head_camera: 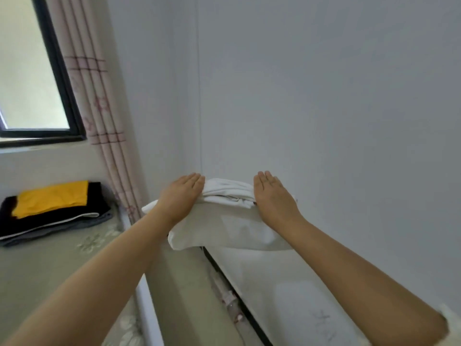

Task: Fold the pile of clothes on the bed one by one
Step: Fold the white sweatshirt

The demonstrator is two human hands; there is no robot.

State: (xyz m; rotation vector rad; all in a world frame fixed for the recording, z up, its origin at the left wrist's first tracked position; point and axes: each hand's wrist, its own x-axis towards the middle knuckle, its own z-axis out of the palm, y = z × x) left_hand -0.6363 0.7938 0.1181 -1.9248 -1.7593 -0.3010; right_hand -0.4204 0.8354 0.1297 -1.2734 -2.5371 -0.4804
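A folded white garment (224, 221) is held up in front of the grey wall, between my two hands. My left hand (183, 193) lies flat on its left end with the fingers straight. On its right end my right hand (272, 196) also lies flat, fingers straight and together. The garment's underside sags below my wrists. A stack of folded clothes (50, 211), yellow on black on grey, lies on the bed (37, 265) at the left.
A grey wall (324, 96) fills the right side, close behind the garment. A pale curtain (99, 108) hangs beside a dark-framed window (32, 71). The bed's edge and a gap with a dark strip (224, 273) run below my arms.
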